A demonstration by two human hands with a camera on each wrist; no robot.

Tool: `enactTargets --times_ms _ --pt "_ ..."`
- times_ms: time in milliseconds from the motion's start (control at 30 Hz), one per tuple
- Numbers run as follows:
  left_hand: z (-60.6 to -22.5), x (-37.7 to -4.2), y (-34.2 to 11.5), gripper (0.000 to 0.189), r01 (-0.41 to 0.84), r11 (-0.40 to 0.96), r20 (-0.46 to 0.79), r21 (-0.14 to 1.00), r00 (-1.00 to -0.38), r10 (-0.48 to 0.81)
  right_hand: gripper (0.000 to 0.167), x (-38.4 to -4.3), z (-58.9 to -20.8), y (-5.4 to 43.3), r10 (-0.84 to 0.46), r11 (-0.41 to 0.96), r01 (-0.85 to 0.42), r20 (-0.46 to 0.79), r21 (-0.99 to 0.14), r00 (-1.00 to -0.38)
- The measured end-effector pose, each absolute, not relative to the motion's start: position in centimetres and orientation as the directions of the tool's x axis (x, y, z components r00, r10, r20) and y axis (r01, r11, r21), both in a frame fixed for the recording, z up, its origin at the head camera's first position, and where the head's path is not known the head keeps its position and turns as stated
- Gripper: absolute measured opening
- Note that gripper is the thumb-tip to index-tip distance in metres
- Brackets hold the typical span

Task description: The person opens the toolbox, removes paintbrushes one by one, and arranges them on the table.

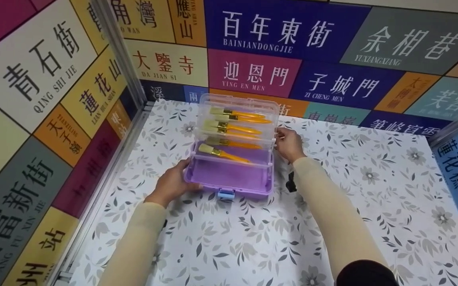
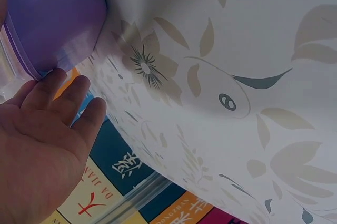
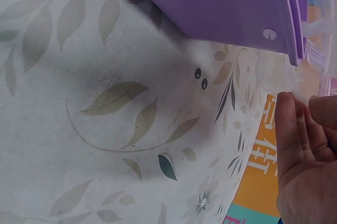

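Note:
A purple plastic storage box (image 1: 233, 174) stands unlatched on the patterned tabletop, with a light blue latch (image 1: 226, 194) at its front. Its clear lid (image 1: 239, 99) is raised at the back. Several paintbrushes (image 1: 229, 154) with yellow-orange handles and pale bristles lie in the clear tiers above the purple bottom. My left hand (image 1: 175, 180) grips the box's left front corner, thumb at the front rim; in the left wrist view its fingers (image 2: 79, 92) touch the purple wall. My right hand (image 1: 290, 145) pinches the clear plastic at the right side, seen close in the right wrist view.
White tabletop (image 1: 229, 246) with printed leaves and flowers surrounds the box. Behind it and at the left stand walls (image 1: 253, 75) of coloured panels with Chinese lettering. A metal frame post (image 1: 127, 59) marks the back left corner. A small black object (image 1: 291, 182) shows by the right forearm.

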State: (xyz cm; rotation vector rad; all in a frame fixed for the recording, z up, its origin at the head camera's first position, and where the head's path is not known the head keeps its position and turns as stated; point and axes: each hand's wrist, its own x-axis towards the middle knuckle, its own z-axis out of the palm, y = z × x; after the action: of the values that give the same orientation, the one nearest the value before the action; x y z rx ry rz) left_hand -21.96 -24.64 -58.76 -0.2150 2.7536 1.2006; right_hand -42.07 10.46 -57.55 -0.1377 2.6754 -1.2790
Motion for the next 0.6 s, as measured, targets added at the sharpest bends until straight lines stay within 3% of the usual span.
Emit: enactTargets --times_ms 233,600 --pt "-58.68 -21.94 -24.76 0.098 -0.153 0.688 -0.148 0.71 -0.987 -0.067 0.033 -42.32 -57.88 10.39 -0.174 0.579 -0.022 -0.097 -0.815 -0.98" --pt "-58.44 -21.88 -24.65 0.103 -0.176 0.678 -0.173 0.714 -0.982 -0.072 0.034 -42.62 -58.38 10.27 -0.17 0.579 0.048 -0.178 -0.814 -0.969"
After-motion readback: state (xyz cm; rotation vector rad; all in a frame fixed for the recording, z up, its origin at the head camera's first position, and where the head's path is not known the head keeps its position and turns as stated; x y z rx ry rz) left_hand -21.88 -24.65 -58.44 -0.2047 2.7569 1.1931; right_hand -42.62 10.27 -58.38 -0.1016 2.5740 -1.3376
